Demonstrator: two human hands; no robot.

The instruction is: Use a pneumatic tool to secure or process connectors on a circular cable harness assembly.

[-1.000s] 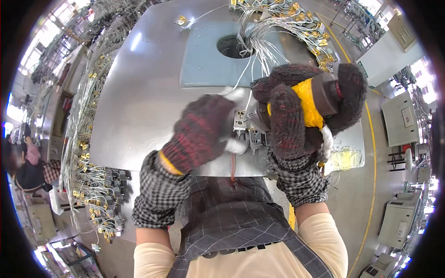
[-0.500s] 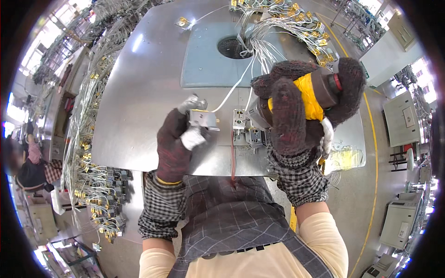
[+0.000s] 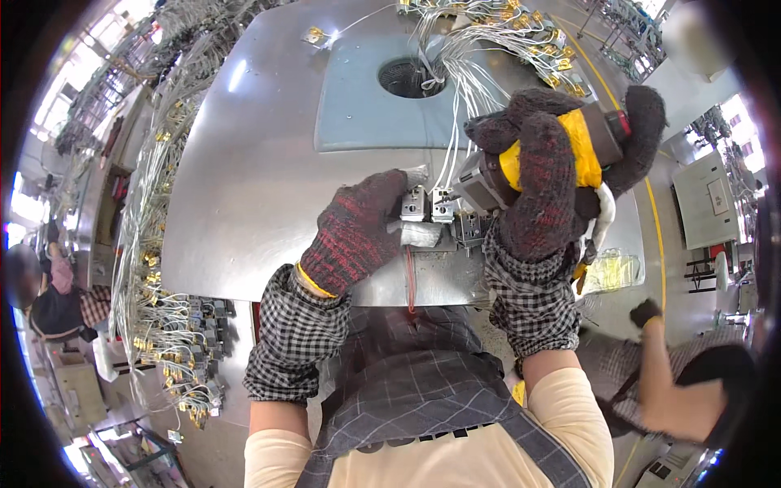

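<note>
1. Grey metal shows between the taped fingertips of the gloved left hand [image 3: 358,224]: they pinch a small metal block [image 3: 413,206] at its far and near ends.
2. That block sits near the front edge of the steel table [image 3: 236,187], its slightly longer axis running away from the wearer, its holed face upward.
3. Just right of it stands a second metal block [image 3: 442,206], lined up the same way; a dark fixture [image 3: 469,230] lies beside that one, nearer the wearer.
4. Wrapped firmly around a yellow-taped power tool [image 3: 582,146], the right hand [image 3: 547,175] has its fingers curled over the casing.
5. The tool's long axis slants from its red-marked end, at upper right, down to its grey nose [image 3: 486,185], which points leftward at the second block; whether its tip touches, I cannot tell.
6. White wires [image 3: 465,77] run from the blocks' area toward the blue-grey mat [image 3: 350,122].
</note>
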